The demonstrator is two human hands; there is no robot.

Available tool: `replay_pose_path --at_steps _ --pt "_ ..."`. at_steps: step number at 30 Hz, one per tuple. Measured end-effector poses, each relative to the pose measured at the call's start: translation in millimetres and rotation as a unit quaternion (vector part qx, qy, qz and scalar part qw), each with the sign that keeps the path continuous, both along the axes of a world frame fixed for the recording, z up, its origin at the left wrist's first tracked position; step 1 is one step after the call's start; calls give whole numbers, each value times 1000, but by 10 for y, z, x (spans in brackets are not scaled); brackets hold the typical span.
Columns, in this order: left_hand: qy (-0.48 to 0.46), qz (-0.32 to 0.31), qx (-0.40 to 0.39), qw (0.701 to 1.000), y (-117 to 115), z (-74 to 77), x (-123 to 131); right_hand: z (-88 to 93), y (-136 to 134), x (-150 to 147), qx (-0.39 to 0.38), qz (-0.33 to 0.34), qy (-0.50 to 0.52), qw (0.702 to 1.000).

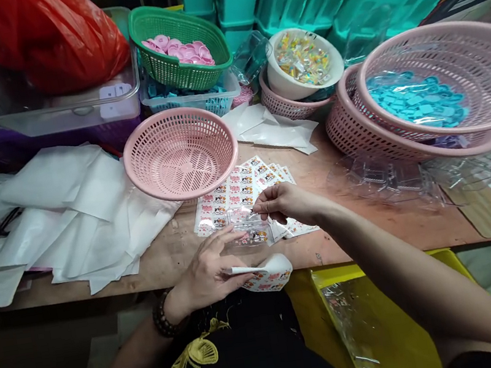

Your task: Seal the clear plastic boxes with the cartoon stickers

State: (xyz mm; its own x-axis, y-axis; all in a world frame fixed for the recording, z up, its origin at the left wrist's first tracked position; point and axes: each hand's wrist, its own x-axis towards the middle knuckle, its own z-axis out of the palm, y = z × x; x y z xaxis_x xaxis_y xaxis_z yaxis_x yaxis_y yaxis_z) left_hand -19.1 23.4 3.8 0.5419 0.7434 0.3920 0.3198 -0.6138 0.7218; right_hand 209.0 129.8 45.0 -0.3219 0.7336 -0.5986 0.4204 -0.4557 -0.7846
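Note:
A curled sheet of cat stickers (272, 276) is gripped between the thumb and fingers of my left hand (206, 271), over the table's front edge. The index finger of that hand reaches to a small clear plastic box (248, 241), which lies in front of it. Cat pictures show on or through the box; I cannot tell which. My right hand (283, 203) is closed in a pinch at the box's upper right edge. Whether anything else is between those fingertips is hidden. More cat sticker sheets (211, 205) lie flat under and behind the box.
Behind the sheets stands a pink basket (185, 187). White backing paper (87, 215) is heaped at left. Clear plastic boxes (384, 177) lie at right by stacked pink baskets (442, 131) with blue pieces. A green basket (186, 75) and a white bowl (277, 73) stand farther back.

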Motion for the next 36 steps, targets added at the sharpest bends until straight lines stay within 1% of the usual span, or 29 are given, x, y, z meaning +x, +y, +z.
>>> replay_pose_path --at_steps 5,9,16,20,24,28,30,32,34,36 --pt "18 -17 -14 1000 -6 -116 29 19 54 -19 -22 11 -18 1000" --pt "23 -22 -18 999 -19 -157 44 23 62 -41 -28 13 -38 999" --pt "35 -27 -28 999 -12 -169 46 42 64 -75 -19 17 -71 997" --pt "36 -28 -28 999 -14 -176 47 44 66 -73 -8 34 -101 994" --pt "40 -25 -29 998 -29 -176 50 85 48 -105 2 37 -120 992" --pt "42 -14 -6 999 -20 -140 83 136 17 -168 25 46 -163 985" --pt "49 -18 5 999 1 -117 114 156 7 -201 46 57 -188 979" --pt "66 -22 3 998 27 -103 146 176 -3 -230 80 82 -218 969" --pt "79 -17 -9 997 51 -103 166 197 -21 -241 131 122 -271 946" --pt "81 -10 -19 996 68 -108 173 206 -59 -217 187 156 -339 909"
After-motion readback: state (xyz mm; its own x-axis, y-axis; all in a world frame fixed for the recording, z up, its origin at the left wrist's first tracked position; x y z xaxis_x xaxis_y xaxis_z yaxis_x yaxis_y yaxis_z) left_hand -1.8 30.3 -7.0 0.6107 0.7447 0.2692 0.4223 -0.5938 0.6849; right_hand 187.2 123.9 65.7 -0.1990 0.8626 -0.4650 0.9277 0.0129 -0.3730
